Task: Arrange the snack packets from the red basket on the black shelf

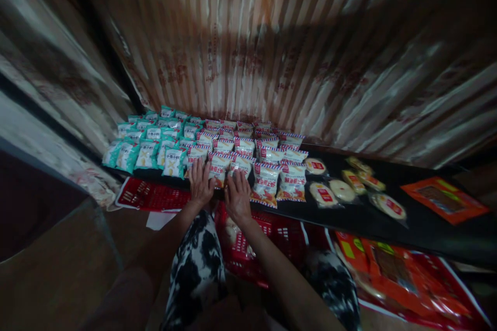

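Observation:
My left hand lies with its fingers stretched out against the front of the white snack bags with striped edges. Under its fingertips is one such snack bag, and another snack bag stands by its thumb. My right hand is just beside it, fingers extended and touching the lower front of a third snack bag. Neither hand is closed around a bag. Several more striped bags stand in rows behind and to the right. Teal-and-white snack bags stand in rows to the left of my left hand.
A long black shelf carries round flat packs, small yellow packs and an orange packet. Below are red baskets, the right one holding orange packets. Behind rises a corrugated sheet wall.

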A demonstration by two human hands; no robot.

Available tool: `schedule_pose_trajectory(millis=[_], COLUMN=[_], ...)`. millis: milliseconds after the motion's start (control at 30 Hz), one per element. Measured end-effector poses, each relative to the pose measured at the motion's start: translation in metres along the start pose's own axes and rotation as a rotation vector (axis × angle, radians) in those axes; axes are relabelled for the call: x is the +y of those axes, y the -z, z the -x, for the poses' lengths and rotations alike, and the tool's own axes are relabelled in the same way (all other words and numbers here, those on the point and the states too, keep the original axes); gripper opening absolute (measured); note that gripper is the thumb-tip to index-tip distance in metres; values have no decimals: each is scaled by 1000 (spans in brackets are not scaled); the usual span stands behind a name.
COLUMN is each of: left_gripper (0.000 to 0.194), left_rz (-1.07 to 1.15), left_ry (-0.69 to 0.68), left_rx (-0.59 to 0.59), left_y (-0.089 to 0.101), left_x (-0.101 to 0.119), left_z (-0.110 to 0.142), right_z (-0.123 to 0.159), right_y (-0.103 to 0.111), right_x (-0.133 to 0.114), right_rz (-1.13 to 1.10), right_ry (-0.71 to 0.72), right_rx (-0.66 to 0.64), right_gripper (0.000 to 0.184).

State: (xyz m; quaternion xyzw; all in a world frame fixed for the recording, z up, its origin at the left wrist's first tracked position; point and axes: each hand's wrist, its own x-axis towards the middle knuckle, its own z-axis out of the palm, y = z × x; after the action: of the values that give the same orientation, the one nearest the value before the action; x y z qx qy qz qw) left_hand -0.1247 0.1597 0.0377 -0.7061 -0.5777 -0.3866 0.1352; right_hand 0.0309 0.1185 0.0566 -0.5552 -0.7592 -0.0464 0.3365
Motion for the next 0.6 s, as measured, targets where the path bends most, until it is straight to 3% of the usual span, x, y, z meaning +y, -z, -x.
schedule_pose_trajectory(millis=[233,367,600], left_gripper=[62,62,63], left_rz=[-111,-102,-91], left_ry=[276,258,224], left_rx=[95,48,64], left_y=[14,16,14], left_x=[-29,-41,-38], left_z=[-1,-2,1], right_z=[-1,-3,-4], right_y=[0,-4,-9], right_x=[-1,-5,-6], right_rz=[-17,5,-8], right_ry=[50,43,23], right_rx=[-17,-47,-82], right_gripper=[46,45,47])
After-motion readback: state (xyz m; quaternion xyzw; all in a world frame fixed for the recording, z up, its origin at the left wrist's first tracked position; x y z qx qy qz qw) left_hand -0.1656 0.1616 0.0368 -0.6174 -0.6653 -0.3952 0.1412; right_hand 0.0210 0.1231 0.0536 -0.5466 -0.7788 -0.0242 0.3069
